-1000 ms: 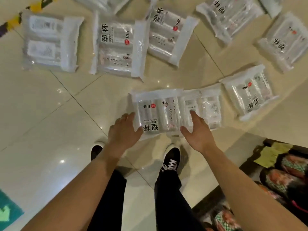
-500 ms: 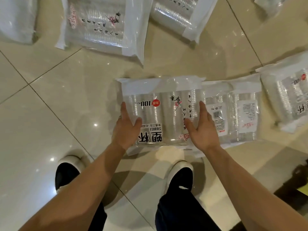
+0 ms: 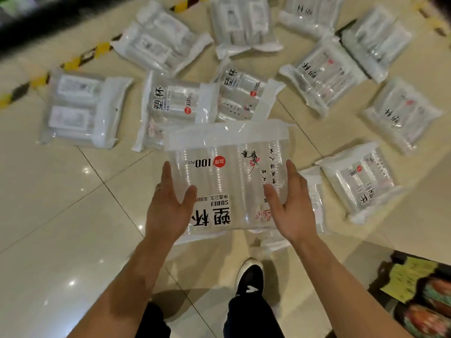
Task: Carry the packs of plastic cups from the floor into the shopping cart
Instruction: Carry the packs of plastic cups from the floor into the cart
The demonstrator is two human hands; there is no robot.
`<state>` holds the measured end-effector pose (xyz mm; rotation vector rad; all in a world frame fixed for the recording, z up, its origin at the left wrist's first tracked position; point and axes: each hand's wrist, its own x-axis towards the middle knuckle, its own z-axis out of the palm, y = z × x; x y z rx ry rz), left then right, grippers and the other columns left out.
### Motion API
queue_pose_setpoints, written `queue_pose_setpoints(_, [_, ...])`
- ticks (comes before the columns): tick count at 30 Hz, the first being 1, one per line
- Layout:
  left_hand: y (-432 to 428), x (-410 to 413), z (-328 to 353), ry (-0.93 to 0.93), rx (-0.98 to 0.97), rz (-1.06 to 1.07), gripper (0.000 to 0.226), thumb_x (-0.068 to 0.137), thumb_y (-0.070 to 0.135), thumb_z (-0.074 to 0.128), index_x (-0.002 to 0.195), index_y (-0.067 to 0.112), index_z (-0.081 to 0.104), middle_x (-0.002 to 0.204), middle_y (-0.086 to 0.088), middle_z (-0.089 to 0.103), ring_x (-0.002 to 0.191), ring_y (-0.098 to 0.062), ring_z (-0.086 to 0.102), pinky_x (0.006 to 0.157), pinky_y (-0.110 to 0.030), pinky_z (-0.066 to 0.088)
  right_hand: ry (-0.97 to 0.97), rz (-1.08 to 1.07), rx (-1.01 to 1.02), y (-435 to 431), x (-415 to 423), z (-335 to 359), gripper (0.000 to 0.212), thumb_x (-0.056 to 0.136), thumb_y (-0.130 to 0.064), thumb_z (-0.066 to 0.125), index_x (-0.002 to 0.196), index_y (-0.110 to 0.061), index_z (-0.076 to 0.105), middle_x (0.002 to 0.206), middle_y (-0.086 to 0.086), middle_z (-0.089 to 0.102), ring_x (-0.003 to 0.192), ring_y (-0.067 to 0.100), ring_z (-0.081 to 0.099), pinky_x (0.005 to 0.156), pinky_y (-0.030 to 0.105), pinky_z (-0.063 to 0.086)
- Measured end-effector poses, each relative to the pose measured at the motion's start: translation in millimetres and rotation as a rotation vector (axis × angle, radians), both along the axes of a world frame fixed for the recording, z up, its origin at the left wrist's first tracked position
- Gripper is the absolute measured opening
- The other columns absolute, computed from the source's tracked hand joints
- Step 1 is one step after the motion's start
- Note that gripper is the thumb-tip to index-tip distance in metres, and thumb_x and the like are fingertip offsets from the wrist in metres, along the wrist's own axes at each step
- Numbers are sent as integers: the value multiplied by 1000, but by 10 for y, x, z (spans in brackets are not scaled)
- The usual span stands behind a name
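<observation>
A clear pack of plastic cups (image 3: 227,176) with black print and a red dot is lifted off the floor between both hands. My left hand (image 3: 168,206) grips its left edge, thumb over the front. On the pack's right edge my right hand (image 3: 290,206) grips the same way. Several more packs lie on the tiled floor beyond, among them one (image 3: 83,108) at the left, one (image 3: 175,106) behind the held pack and one (image 3: 358,181) at the right. Another pack (image 3: 314,201) lies partly hidden under the held one. No shopping cart is in view.
A yellow-and-black floor stripe (image 3: 36,81) runs along the far left. A low shelf with yellow tags and packaged goods (image 3: 419,296) stands at the bottom right. My shoe (image 3: 250,276) is on the beige tiles (image 3: 61,215) below the pack.
Both hands have closed on the nearest pack and raised it off the floor. The view has pulled back and up, showing more packs.
</observation>
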<state>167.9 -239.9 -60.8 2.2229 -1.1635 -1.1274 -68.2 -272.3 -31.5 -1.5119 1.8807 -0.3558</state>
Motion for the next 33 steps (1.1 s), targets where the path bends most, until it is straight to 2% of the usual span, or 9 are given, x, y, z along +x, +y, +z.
queue_pose_setpoints(3, [-297, 123, 1137, -43, -154, -38, 79, 94, 47, 52, 155, 29, 6, 148, -8, 43, 132, -26, 44, 99, -37, 37, 31, 17, -115, -269, 56, 1121, 69, 97, -43, 51, 155, -24, 19, 153, 5, 30, 138, 14, 29, 102, 19, 24])
queue_pose_setpoints(7, [-609, 256, 2791, -62, -292, -51, 75, 93, 55, 49, 154, 36, 9, 149, -6, 38, 134, -26, 41, 105, -42, 37, 32, -8, -233, -532, 150, 2719, 67, 96, -45, 52, 154, -29, 22, 146, 5, 36, 130, 20, 42, 99, 31, 37])
queue_pose_setpoints(12, [-715, 450, 4656, -79, -430, -64, 71, 94, 50, 51, 153, 38, 13, 142, -10, 43, 124, -27, 49, 89, -31, 38, -17, 5, -314, -657, 302, 4542, 66, 96, -47, 50, 154, -30, 22, 148, 9, 34, 134, 23, 37, 99, 28, 30])
queue_pose_setpoints(17, [-535, 684, 6090, -220, -503, -87, 70, 95, 55, 43, 154, 39, 9, 139, -13, 44, 121, -31, 48, 84, -36, 41, -67, 53, -356, -641, 481, 5923, 70, 95, -54, 47, 154, -29, 20, 153, 8, 36, 138, 26, 35, 107, 34, 31])
queue_pose_setpoints(19, [-434, 782, 6512, -255, -526, -57, 69, 95, 55, 43, 154, 39, 10, 137, -16, 46, 119, -32, 49, 82, -36, 41, -83, 84, -379, -612, 582, 6333, 71, 94, -55, 48, 154, -28, 20, 152, 6, 40, 137, 27, 39, 105, 35, 33])
queue_pose_setpoints(23, [-163, 1050, 7092, -306, -562, 44, 71, 96, 53, 43, 155, 33, 10, 151, -13, 35, 134, -30, 39, 95, -40, 40, -119, 233, -479, -555, 924, 6948, 69, 96, -50, 50, 153, -27, 20, 144, 9, 46, 130, 27, 44, 90, 29, 34])
queue_pose_setpoints(28, [342, 1587, 7458, -371, -562, 247, 68, 96, 49, 45, 154, 29, 14, 149, -14, 37, 132, -31, 40, 97, -39, 38, -117, 456, -493, -515, 1646, 7308, 76, 92, -60, 47, 154, -31, 15, 149, 3, 41, 134, 25, 42, 102, 39, 41])
queue_pose_setpoints(30, [597, 1865, 7557, -397, -559, 316, 70, 96, 49, 45, 155, 27, 14, 149, -14, 36, 131, -32, 42, 98, -39, 38, -135, 532, -493, -446, 2018, 7363, 81, 85, -69, 42, 153, -35, 13, 144, 3, 46, 129, 27, 47, 99, 46, 45])
queue_pose_setpoints(33, [1047, 2360, 7636, -405, -537, 428, 73, 95, 49, 47, 155, 27, 13, 145, -18, 40, 127, -34, 47, 99, -42, 42, -163, 647, -520, -194, 2649, 7467, 82, 86, -68, 42, 153, -30, 16, 149, 3, 42, 133, 28, 43, 103, 45, 42])
